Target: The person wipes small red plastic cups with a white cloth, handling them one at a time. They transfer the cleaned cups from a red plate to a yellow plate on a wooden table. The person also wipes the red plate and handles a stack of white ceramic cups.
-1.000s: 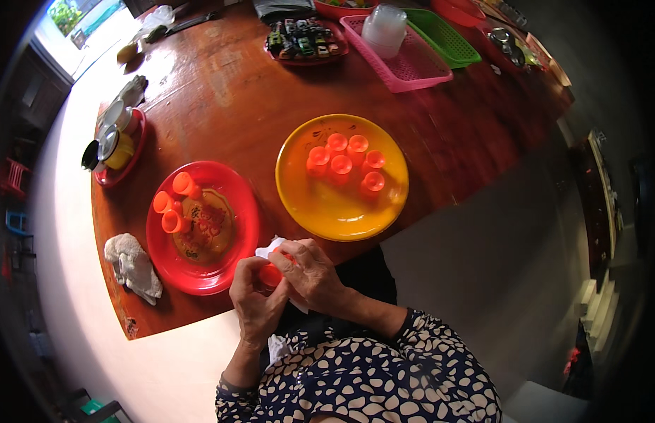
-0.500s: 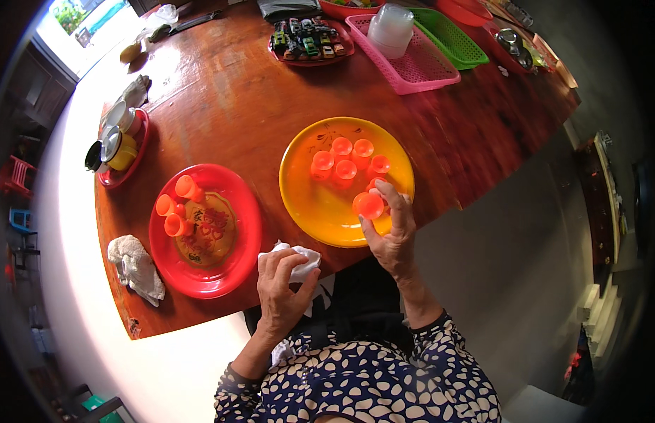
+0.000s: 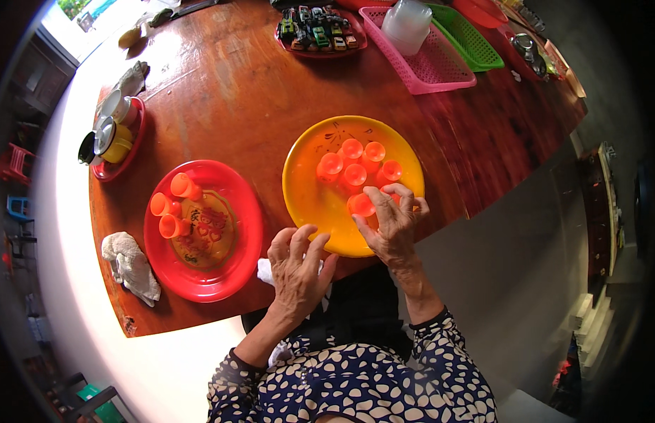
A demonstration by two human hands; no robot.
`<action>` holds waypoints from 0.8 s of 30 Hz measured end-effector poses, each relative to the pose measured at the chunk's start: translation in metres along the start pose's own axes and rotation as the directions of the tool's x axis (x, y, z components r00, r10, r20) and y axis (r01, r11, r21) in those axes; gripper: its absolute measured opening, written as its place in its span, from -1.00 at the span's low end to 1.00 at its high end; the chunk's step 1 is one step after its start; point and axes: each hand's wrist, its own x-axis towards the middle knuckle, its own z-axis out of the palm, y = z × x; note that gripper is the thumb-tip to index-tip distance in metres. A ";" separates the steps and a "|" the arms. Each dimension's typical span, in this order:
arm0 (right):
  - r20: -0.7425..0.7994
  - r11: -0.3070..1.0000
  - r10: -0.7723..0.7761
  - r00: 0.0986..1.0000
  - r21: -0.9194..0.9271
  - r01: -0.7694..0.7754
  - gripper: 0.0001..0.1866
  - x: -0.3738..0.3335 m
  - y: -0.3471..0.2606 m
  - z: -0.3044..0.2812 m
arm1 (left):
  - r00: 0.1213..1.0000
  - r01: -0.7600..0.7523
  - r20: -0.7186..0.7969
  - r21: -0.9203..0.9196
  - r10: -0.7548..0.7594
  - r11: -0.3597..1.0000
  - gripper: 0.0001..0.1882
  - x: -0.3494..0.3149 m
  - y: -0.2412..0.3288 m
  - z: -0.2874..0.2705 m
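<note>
My right hand (image 3: 396,229) pinches a small orange cup (image 3: 361,205) between thumb and fingers over the yellow plate (image 3: 306,222). Several more orange cups (image 3: 354,175) stand grouped on that plate, and my fingers partly hide others beside the held one. My left hand (image 3: 296,266) hovers by the plate's near edge, fingers curved and apart, holding nothing. Under and behind it a white cloth (image 3: 265,271) shows in part at the table edge. On the red plate (image 3: 244,247) to the left, 3 orange cups (image 3: 174,226) lie tipped near its left side.
A beige rag (image 3: 131,268) lies left of the red plate. Farther back sit a red tray of metal and enamel cups (image 3: 116,141), a tray of toy cars (image 3: 317,32), a pink basket (image 3: 444,81) with clear plastic tubs (image 3: 406,27), and a green basket (image 3: 475,42).
My left hand has lifted off the white cloth and moved right and up toward the yellow plate. My right hand still grips the cup, shifted slightly left. The view has moved a little.
</note>
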 end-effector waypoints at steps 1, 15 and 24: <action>0.006 1.000 -0.009 1.000 -0.011 0.009 -0.43 0.000 0.002 0.000 | 0.999 -0.009 0.040 0.016 0.008 1.000 -0.52 0.003 -0.001 0.007; -0.010 0.998 -0.049 0.999 0.039 0.049 -0.47 -0.001 0.018 0.000 | 0.992 -0.060 0.121 0.159 0.041 0.985 -0.46 0.034 0.010 0.041; -0.164 0.973 -0.135 0.977 0.164 0.162 -0.65 -0.001 0.002 -0.025 | 0.999 -0.034 -0.028 -0.021 0.034 0.999 -0.63 0.013 -0.003 0.017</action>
